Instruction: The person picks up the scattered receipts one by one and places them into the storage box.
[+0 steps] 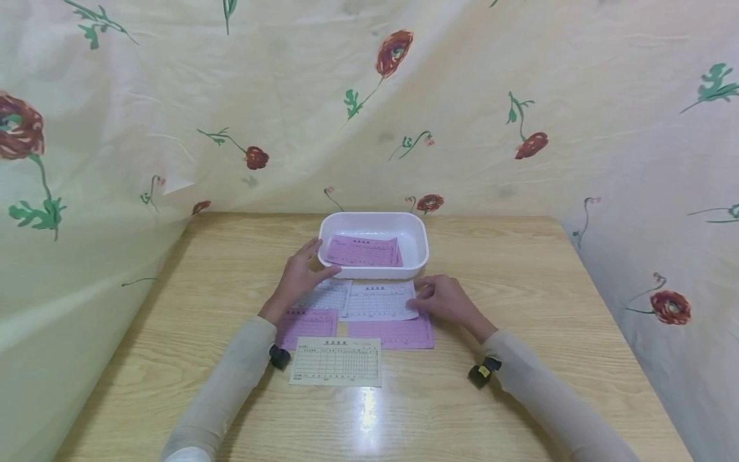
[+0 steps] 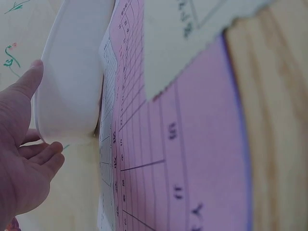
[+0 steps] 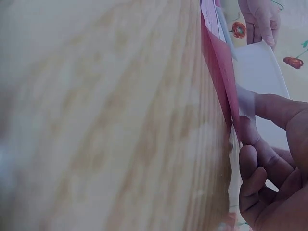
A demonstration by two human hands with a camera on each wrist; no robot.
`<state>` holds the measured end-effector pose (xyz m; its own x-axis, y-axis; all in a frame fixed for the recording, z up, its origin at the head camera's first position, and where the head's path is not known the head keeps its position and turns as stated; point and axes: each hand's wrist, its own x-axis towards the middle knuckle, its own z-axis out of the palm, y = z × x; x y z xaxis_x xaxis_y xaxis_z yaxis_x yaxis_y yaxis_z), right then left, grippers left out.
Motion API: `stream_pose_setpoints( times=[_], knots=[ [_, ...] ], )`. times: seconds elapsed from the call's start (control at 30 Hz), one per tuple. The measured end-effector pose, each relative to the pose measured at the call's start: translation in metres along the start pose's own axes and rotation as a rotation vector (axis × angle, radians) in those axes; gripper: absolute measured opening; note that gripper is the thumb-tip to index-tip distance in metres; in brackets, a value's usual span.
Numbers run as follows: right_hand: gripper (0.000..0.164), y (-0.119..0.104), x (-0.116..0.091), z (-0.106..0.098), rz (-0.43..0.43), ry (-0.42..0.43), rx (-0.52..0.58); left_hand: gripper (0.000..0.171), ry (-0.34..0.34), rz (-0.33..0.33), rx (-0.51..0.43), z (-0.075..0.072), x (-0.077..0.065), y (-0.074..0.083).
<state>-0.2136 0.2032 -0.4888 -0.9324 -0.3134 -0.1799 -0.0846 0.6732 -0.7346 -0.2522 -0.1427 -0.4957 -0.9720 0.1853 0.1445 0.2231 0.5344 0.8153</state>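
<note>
A white plastic tub [image 1: 416,247] stands at the back of the table with pink printed slips [image 1: 362,251] lying in it. My left hand [image 1: 300,276] holds the tub's left front corner, thumb at the front rim and fingers along the left side. Between thumb and fingers, my right hand [image 1: 447,299] pinches the right edge of a white printed slip [image 1: 381,303]. Beneath that slip lies a pink slip [image 1: 392,333], its edge close to the right fingers [image 3: 250,130] in the right wrist view.
Another white slip [image 1: 323,296] and a pink slip [image 1: 308,324] lie by the left wrist. Nearer the front is a cream printed slip [image 1: 336,362], overlapping the pink slip. All rest on a wooden table [image 1: 519,398], with a flowered cloth [image 1: 323,96] behind.
</note>
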Motion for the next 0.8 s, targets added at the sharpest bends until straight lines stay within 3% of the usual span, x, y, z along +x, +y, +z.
stream_pose_setpoints(
  times=[0.33,0.8],
  knots=[
    [0.032,0.007,-0.002,-0.002,-0.033,0.046,-0.045,0.09,0.001,0.011,-0.004,0.001,0.0,-0.002],
    [0.028,-0.008,-0.018,-0.02,-0.035,0.063,-0.01,0.088,-0.005,0.009,0.007,-0.001,0.0,0.001]
  ],
)
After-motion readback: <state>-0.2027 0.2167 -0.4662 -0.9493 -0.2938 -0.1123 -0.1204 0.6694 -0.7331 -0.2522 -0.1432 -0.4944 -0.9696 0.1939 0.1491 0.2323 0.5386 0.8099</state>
